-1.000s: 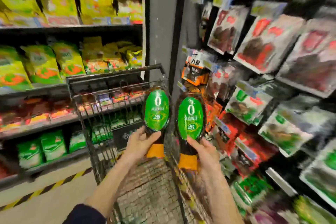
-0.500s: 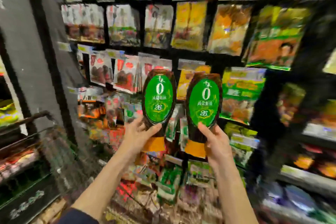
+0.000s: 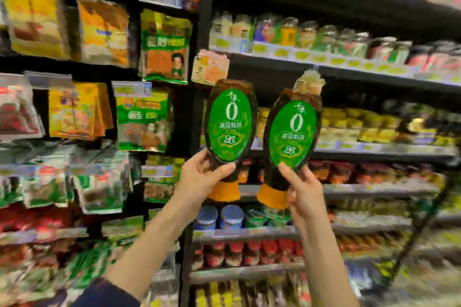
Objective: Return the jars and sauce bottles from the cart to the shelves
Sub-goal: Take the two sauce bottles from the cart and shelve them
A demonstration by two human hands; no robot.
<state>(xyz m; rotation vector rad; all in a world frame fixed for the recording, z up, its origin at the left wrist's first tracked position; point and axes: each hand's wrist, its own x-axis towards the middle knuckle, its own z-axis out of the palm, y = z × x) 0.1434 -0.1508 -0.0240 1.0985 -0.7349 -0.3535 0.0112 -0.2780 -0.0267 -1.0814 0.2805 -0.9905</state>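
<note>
— Arms?
— Both raised forward, forearms bare, a dark sleeve at the left elbow.
— Hands?
— Left hand grips a dark green-labelled sauce bottle low down; right hand grips the second such bottle likewise.

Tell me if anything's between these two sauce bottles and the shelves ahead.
Nothing visible is in the way. The left hand holds the left sauce bottle and the right hand the right sauce bottle, cap-down in open air before the shelves. Those rows look stocked, and blur hides any free slot.
</note>
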